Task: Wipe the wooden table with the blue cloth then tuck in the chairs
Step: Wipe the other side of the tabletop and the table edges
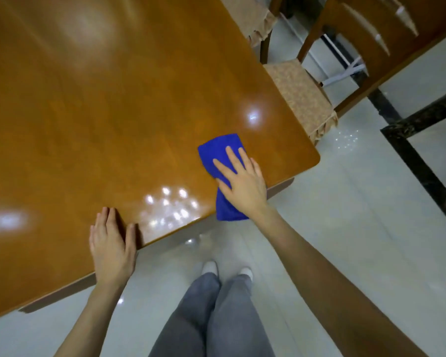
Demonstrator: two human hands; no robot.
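Legs (pixel 211 318) stand by the near edge of the wooden table (pixel 88 112), where the left hand (pixel 111 243) rests flat. Open-fingered, the right hand (pixel 242 184) presses the blue cloth (pixel 219 148), which lies lengthwise across that edge, overhanging it.

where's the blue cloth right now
In the head view the blue cloth lies on the wooden table near its right corner, its end overhanging the near edge, pressed flat under the right hand.

Head view looks down, seemingly tilted, onto the table (pixel 88 112).
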